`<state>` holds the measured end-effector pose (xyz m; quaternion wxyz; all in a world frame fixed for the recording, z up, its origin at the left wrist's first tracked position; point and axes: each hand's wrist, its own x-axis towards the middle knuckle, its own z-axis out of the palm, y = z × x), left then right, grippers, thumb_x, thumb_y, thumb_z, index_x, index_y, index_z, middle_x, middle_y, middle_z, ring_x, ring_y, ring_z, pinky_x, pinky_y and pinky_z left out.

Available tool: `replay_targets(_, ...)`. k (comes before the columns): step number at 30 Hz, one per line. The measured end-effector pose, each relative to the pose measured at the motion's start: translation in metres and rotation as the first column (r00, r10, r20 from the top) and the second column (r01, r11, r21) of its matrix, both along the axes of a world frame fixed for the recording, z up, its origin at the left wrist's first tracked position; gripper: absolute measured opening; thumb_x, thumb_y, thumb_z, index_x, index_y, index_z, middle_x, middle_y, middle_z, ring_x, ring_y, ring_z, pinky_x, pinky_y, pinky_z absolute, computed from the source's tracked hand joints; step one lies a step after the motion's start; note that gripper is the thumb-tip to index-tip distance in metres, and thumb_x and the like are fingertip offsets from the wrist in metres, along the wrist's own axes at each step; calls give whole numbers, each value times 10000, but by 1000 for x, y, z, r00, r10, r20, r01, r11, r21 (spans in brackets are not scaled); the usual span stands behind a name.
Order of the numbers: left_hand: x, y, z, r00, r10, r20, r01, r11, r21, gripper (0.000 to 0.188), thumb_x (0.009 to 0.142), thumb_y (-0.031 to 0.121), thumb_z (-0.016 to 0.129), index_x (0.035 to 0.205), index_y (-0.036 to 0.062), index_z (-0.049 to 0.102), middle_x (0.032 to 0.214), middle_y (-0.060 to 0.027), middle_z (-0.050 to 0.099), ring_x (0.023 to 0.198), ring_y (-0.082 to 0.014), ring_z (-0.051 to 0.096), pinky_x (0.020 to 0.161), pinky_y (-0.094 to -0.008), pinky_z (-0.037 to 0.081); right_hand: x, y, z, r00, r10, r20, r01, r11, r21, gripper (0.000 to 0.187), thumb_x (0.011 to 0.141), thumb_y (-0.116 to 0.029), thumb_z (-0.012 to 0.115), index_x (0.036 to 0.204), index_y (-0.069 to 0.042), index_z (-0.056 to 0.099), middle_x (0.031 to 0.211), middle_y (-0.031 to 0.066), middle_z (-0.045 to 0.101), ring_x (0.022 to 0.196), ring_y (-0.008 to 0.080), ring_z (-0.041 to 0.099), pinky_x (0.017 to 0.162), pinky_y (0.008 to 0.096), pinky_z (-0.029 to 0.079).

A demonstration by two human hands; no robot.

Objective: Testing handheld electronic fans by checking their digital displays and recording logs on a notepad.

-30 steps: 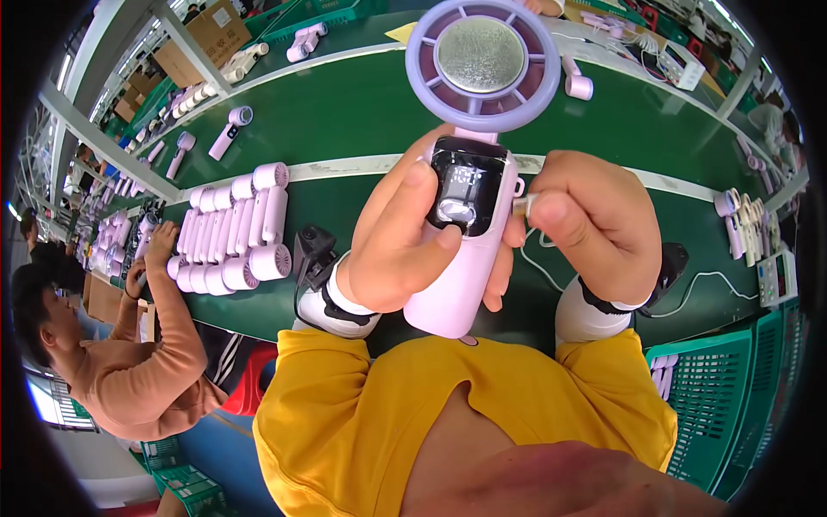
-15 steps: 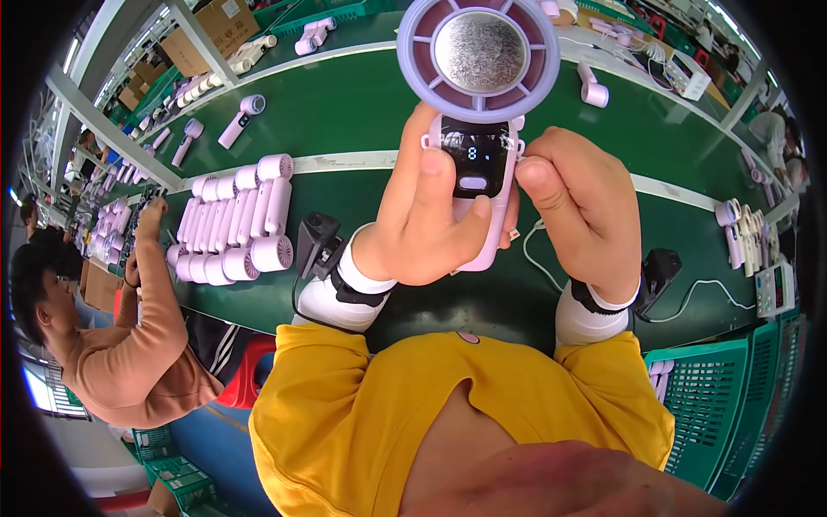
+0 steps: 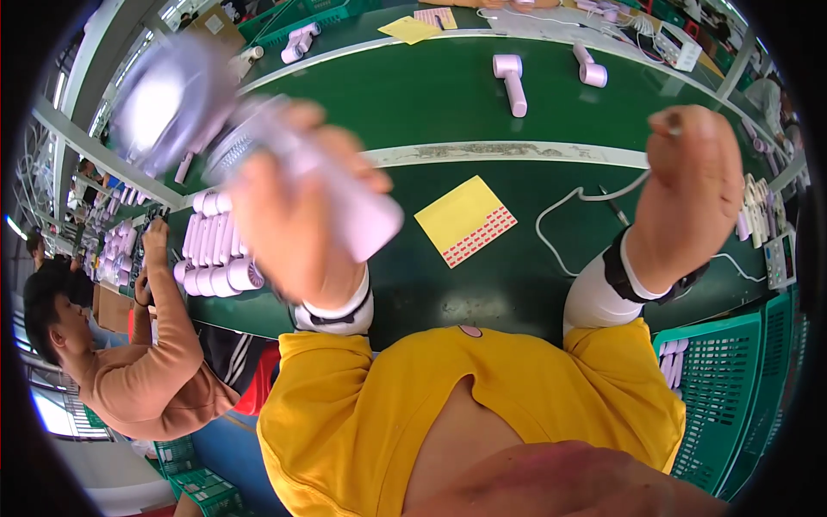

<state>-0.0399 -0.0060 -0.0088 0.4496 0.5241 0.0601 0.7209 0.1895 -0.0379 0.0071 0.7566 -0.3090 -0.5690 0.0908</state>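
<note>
My left hand (image 3: 289,220) is closed around the handle of a lilac handheld fan (image 3: 345,194), tilted up and leftward over the stacked fans; both are smeared by motion. The fan's round head (image 3: 168,108) is toward the far left. Raised at the right, my right hand (image 3: 696,168) has its fingers pinched together. A white cable (image 3: 560,200) runs up from the bench to this hand, its end hidden in the fingers. Between my hands, a yellow card (image 3: 465,220) with rows of small red-and-white stickers lies on the green bench.
Lilac fans (image 3: 211,250) stand stacked at my left, beside a seated co-worker (image 3: 142,362). Across the white rail (image 3: 508,154) a lone lilac fan (image 3: 512,84) lies on the green surface. A pen (image 3: 614,207) is near the cable. A green crate (image 3: 715,388) stands at my lower right.
My left hand has swung the fan from the centre to the left, uncovering the yellow card. My right hand has moved away from the fan, to the right, drawing the cable along.
</note>
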Motion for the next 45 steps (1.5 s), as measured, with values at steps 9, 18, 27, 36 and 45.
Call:
replay_targets(9,-36,-79,51,908,-171,-382,-28,887,-462,443,809,315,530,1177,124,373,1012,-93,483,798,-244,537,631,-354,475,6,1,-6,980,-1,-199,22,994,105,210,849,-114,501,892,87,543,791,145,561,527,78,333,503,203,260)
replay_targets(18,9,-34,-5,994,-49,101,54,997,-46,491,826,308,525,1186,61,300,880,-120,502,738,-220,534,578,-338,474,18,8,-9,972,-64,-228,94,988,122,227,856,-127,487,892,87,555,768,126,557,528,84,330,504,215,256)
replay_targets(27,52,215,-90,653,70,-755,-386,888,-252,261,701,43,554,926,-32,444,738,-115,545,626,-215,570,515,-331,475,47,-24,4,976,147,-160,-101,959,265,266,895,-167,398,839,66,512,674,96,518,484,82,300,467,227,252)
replay_targets(36,68,303,-176,256,124,-959,-485,875,-16,321,685,136,600,904,-64,475,714,-203,565,677,-329,569,646,-387,462,38,-20,3,995,86,-42,-72,961,266,306,911,-224,333,790,28,460,599,54,423,467,86,276,441,247,229)
replay_targets(45,-25,268,-207,534,484,-693,-806,541,-242,271,638,163,671,815,-8,558,744,-160,591,711,-283,584,677,-346,456,31,-16,16,529,780,335,-844,525,109,194,834,-218,512,769,-46,574,521,15,454,418,61,345,391,200,175)
